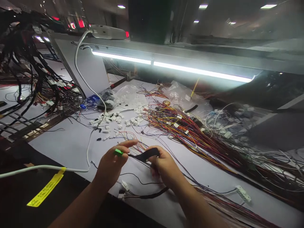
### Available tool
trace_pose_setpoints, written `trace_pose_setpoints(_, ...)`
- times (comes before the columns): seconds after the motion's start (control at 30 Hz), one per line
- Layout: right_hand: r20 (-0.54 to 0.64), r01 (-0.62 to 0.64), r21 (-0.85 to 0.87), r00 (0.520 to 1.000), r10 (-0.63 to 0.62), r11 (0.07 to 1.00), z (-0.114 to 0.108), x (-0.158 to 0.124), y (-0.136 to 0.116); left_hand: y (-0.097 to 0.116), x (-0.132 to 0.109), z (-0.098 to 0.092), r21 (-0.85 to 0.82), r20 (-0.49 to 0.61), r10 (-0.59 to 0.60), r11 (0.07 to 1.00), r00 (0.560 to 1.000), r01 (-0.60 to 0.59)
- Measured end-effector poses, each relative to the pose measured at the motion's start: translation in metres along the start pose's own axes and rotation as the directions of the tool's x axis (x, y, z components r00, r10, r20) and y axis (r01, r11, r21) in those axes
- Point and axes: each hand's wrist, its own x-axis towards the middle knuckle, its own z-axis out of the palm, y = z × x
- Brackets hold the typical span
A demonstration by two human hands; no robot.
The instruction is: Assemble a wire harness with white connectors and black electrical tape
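Observation:
My left hand (111,164) pinches a small green connector (118,152) between thumb and fingers, low in the middle of the view. My right hand (163,166) is closed around a black sleeved wire bundle (146,155) that runs from the green connector toward it. Thin black wires trail from the bundle under both hands. A white connector (124,185) on a black-sleeved cable (152,194) lies on the white table (71,145) just below my wrists.
A thick heap of multicoloured wires (190,133) spreads across the right. Several loose white connectors (114,120) and plastic bags (130,95) lie further back. A white cable (87,148) with a yellow tag (46,189) crosses the left. A lamp bar (171,68) hangs above; harnesses (28,79) hang left.

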Motion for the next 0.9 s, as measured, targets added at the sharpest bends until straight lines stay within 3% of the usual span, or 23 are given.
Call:
trace_pose_setpoints(0.03,0.051,-0.076,0.044,0.996,0.074,0.996,-0.006,-0.001,-0.002,0.002,0.003,0.001,0.036,0.089,0.014,0.999,0.996,-0.017)
trace_pose_setpoints(0.07,0.098,-0.076,0.061,0.993,0.07,0.995,-0.011,-0.002,-0.003,0.005,0.006,0.002,0.095,0.145,0.008,0.995,0.989,-0.022)
trace_pose_setpoints(0.1,0.122,-0.014,0.062,0.993,0.006,0.998,-0.013,-0.004,-0.005,0.007,0.009,0.003,0.17,0.157,-0.019,0.985,0.987,-0.008)
trace_pose_setpoints(0.17,0.127,0.231,-0.017,0.966,-0.227,0.973,-0.012,-0.007,-0.008,0.011,0.014,0.008,0.298,0.048,-0.1,0.951,0.994,0.081)
trace_pose_setpoints(0.2,0.134,0.375,-0.11,0.923,-0.36,0.92,-0.009,-0.009,-0.008,0.012,0.015,0.01,0.318,-0.039,-0.137,0.937,0.99,0.142)
trace_pose_setpoints(0.27,0.189,0.6,-0.329,0.799,-0.571,0.729,0.0,-0.012,-0.008,0.012,0.016,0.016,0.286,-0.181,-0.2,0.926,0.963,0.246)
trace_pose_setpoints(0.3,0.217,0.655,-0.395,0.748,-0.628,0.644,0.004,-0.013,-0.007,0.01,0.016,0.018,0.247,-0.223,-0.224,0.929,0.949,0.277)
trace_pose_setpoints(0.33,0.204,0.671,-0.416,0.726,-0.656,0.614,0.007,-0.013,-0.005,0.009,0.016,0.02,0.194,-0.25,-0.238,0.937,0.938,0.29)
trace_pose_setpoints(0.37,0.139,0.647,-0.391,0.745,-0.653,0.655,0.008,-0.012,-0.003,0.006,0.015,0.021,0.124,-0.271,-0.247,0.949,0.93,0.288)
trace_pose_setpoints(0.4,0.034,0.58,-0.317,0.798,-0.602,0.75,0.007,-0.011,-0.001,0.004,0.014,0.023,0.039,-0.288,-0.256,0.96,0.923,0.278)
trace_pose_setpoints(0.47,-0.158,0.356,-0.05,0.92,-0.359,0.933,0.001,-0.007,0.006,-0.003,0.011,0.027,-0.163,-0.295,-0.307,0.949,0.905,0.269)
trace_pose_setpoints(0.5,-0.205,0.241,0.088,0.954,-0.219,0.967,-0.003,-0.005,0.01,-0.006,0.009,0.031,-0.253,-0.266,-0.359,0.921,0.894,0.295)
trace_pose_setpoints(0.57,-0.199,0.116,0.267,0.978,-0.063,0.957,-0.008,0.0,0.019,-0.013,0.004,0.039,-0.351,-0.146,-0.484,0.841,0.863,0.412)
trace_pose_setpoints(0.67,-0.189,0.145,0.354,0.979,-0.081,0.924,-0.01,0.004,0.03,-0.024,-0.003,0.05,-0.339,-0.042,-0.597,0.763,0.801,0.55)
trace_pose_setpoints(0.73,-0.178,0.121,0.401,0.983,-0.053,0.908,-0.01,0.006,0.035,-0.028,-0.006,0.053,-0.281,-0.093,-0.554,0.812,0.827,0.512)
trace_pose_setpoints(0.8,-0.134,0.016,0.475,0.989,0.054,0.88,-0.013,0.008,0.038,-0.026,-0.006,0.052,-0.141,-0.096,-0.409,0.908,0.908,0.394)
trace_pose_setpoints(0.87,-0.036,-0.11,0.501,0.988,0.148,0.858,-0.016,0.012,0.036,-0.019,-0.002,0.05,0.029,0.039,-0.251,0.968,0.967,0.25)
trace_pose_setpoints(0.9,0.004,-0.142,0.492,0.987,0.161,0.859,-0.017,0.014,0.035,-0.014,0.003,0.049,0.11,0.132,-0.198,0.977,0.971,0.184)
